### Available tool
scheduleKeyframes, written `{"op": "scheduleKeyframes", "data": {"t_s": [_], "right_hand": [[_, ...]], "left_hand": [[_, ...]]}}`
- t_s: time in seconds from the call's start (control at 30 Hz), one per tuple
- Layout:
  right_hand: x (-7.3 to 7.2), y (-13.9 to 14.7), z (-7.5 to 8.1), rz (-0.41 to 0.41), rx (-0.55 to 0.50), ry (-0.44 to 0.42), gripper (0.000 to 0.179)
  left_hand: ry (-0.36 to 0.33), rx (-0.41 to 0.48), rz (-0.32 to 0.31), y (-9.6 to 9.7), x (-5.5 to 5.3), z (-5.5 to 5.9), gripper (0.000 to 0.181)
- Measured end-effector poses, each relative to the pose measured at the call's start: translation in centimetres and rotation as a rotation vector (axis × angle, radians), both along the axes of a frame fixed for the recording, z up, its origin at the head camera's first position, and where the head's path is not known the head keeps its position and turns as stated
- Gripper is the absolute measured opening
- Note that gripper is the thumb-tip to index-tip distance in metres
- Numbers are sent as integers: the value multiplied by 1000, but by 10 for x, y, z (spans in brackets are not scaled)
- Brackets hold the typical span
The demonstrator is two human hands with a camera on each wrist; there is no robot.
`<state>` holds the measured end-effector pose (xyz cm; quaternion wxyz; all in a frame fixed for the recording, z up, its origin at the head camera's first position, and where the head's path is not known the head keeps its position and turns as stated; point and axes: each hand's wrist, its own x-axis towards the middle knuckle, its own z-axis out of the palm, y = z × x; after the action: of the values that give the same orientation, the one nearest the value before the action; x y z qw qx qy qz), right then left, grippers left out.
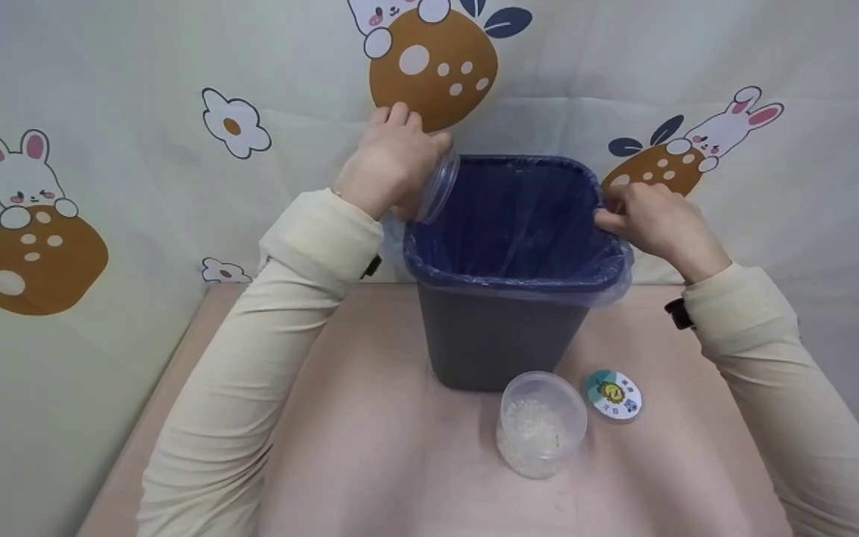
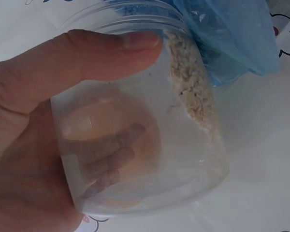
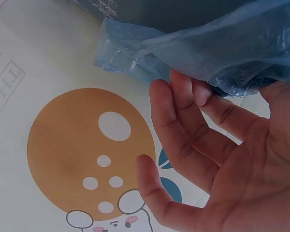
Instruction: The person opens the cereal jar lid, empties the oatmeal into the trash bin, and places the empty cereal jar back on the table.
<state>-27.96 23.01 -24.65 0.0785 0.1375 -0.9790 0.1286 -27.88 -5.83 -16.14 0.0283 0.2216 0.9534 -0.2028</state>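
My left hand [image 1: 396, 160] grips a clear plastic jar [image 1: 441, 190], tipped on its side at the left rim of a grey trash bin [image 1: 500, 335]. In the left wrist view, pale flaky bits [image 2: 189, 79] lie along the jar's lower wall toward its mouth, and my thumb [image 2: 111, 55] presses across the jar near the neck. A thin bluish bag liner [image 1: 608, 291] is folded over the bin's rim. At the right rim, my right hand [image 1: 657, 224] holds the edge with the thumb over it and the fingers curled outside, against the liner [image 3: 135, 53].
In front of the bin, a second clear jar [image 1: 541, 425] stands open with pale bits inside. Right of it lies a round lid [image 1: 614, 395] with a printed label. All rest on a pinkish tabletop [image 1: 370, 447]. A patterned cloth [image 1: 310, 67] hangs close behind the bin.
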Motion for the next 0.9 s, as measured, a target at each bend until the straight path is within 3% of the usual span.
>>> {"op": "scheduleKeyframes", "data": {"t_s": [0.9], "right_hand": [[0, 0, -1, -14, 3, -8, 21]], "left_hand": [[-3, -37, 6, 3, 1, -1, 76]]}}
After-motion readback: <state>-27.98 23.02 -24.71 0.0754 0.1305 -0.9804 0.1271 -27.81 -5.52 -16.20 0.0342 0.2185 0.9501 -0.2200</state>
